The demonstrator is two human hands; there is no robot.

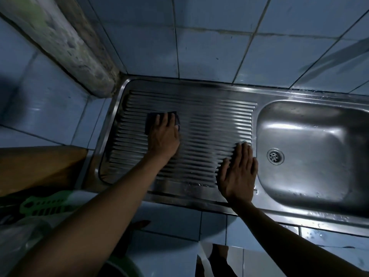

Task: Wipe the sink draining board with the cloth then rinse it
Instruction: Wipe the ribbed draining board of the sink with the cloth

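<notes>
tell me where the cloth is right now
In the head view the dark cloth lies on the left part of the ribbed draining board, pressed under the left hand.

left hand (pixel 163 134) presses cloth (pixel 151 120) | right hand (pixel 239 172) flat on draining board (pixel 199 108)

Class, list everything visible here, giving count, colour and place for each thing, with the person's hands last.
draining board: one, ribbed steel, centre.
sink basin: one, steel, right of the draining board.
drain: one, metal, basin floor.
cloth: one, dark, under the left hand.
wall tiles: many, pale blue, behind the draining board.
pillar: one, stained grey, back left corner.
wooden surface: one, brown, left edge.
perforated plastic item: one, green, lower left.
left hand: one, pressing the cloth.
right hand: one, flat on the draining board beside the sink basin.
</notes>
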